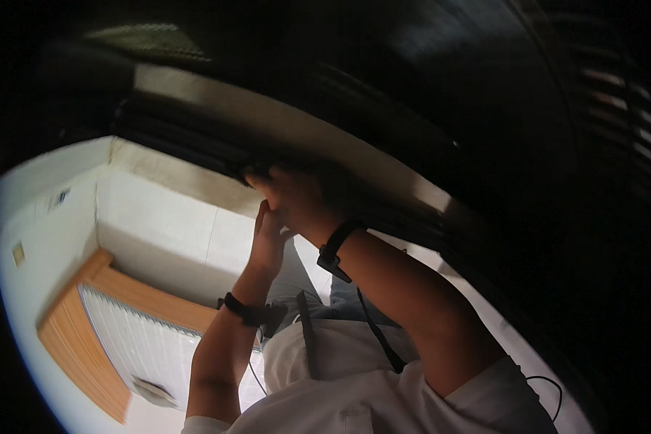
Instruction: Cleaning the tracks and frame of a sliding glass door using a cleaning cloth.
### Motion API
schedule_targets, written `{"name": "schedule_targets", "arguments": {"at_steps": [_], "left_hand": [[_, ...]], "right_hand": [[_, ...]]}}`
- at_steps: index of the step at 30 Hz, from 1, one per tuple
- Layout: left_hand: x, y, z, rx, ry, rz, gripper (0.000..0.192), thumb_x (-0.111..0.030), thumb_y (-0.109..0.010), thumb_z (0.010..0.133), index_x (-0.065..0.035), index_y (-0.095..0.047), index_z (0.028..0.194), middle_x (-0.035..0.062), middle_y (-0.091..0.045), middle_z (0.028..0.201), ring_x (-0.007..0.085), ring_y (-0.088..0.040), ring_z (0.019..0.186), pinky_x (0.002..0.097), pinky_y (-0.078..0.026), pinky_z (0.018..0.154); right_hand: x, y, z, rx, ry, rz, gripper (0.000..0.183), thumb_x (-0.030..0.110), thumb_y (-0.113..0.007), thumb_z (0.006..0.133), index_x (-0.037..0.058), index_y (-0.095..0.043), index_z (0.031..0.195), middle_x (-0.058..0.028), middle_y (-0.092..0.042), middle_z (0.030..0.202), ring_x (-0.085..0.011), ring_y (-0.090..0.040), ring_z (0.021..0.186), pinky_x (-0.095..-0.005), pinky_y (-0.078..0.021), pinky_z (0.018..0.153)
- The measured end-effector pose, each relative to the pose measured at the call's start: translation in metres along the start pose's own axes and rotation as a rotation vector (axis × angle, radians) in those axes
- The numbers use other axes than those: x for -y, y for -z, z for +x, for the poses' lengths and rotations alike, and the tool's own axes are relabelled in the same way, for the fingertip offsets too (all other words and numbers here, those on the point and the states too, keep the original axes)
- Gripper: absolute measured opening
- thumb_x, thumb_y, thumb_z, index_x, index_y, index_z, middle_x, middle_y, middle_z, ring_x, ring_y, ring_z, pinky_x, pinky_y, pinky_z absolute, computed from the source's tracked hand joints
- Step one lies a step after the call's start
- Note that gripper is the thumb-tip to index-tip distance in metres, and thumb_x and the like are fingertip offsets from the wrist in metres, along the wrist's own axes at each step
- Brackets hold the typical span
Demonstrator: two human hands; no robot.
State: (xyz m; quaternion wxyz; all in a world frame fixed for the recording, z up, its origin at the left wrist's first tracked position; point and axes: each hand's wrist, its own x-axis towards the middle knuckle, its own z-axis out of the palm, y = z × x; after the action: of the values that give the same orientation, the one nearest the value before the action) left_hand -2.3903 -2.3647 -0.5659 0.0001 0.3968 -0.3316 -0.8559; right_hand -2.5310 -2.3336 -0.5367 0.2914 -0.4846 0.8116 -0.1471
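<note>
My right hand (298, 198) reaches up to a long dark rail or edge (179, 146), with its fingertips at the rail's lower side. Just below it, my left hand (271, 230) is raised, its fingers close to or touching the right palm. Shadow hides the fingertips, so whatever they may hold does not show. A black strap with a small box sits on each wrist, the right one (339, 249) and the left one (255, 314). A pale strip (304, 116) runs along beyond the rail.
Dark surfaces fill the top and right, with bright slats (624, 114) at the far right. Lower left are a white wall (157, 211), a wooden frame (157, 298) and a pale ribbed panel (135, 331) within it. A thin black cable (553, 382) loops at lower right.
</note>
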Motion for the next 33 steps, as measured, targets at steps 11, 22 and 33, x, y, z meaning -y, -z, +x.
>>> {"name": "schedule_targets", "arguments": {"at_steps": [11,22,33], "left_hand": [[0.153,-0.143,-0.022,0.493,0.447,0.14,0.052,-0.038,-0.054,0.099,-0.0155,-0.043,0.145,0.0036,-0.055,0.133,0.0168,-0.055,0.12,0.0445,-0.047,0.102],[0.228,-0.22,-0.022,0.682,0.641,0.273,0.062,-0.061,-0.055,0.092,-0.0151,-0.053,0.134,0.0079,-0.058,0.128,0.0258,-0.056,0.118,0.0522,-0.041,0.103],[0.131,-0.162,-0.008,0.794,0.554,0.899,0.043,-0.05,-0.057,0.1,-0.0085,-0.065,0.097,0.0068,-0.065,0.088,0.0204,-0.062,0.08,0.0354,-0.048,0.07]], "right_hand": [[-0.131,-0.016,-0.244,-0.091,-0.483,-0.01,0.082,0.038,-0.078,0.068,0.032,-0.056,0.147,-0.0147,-0.061,0.116,-0.0376,-0.069,0.1,-0.0488,-0.0581,0.084],[-0.17,-0.007,-0.334,-0.064,-0.831,-0.224,0.066,0.021,-0.074,0.077,0.0194,-0.058,0.141,-0.018,-0.063,0.13,-0.0395,-0.07,0.106,-0.0475,-0.0594,0.086],[-0.099,-0.014,-0.31,-0.409,-0.929,0.207,0.04,0.017,-0.057,0.092,0.014,-0.069,0.13,-0.0235,-0.072,0.107,-0.0391,-0.07,0.103,-0.0452,-0.0566,0.089]]}}
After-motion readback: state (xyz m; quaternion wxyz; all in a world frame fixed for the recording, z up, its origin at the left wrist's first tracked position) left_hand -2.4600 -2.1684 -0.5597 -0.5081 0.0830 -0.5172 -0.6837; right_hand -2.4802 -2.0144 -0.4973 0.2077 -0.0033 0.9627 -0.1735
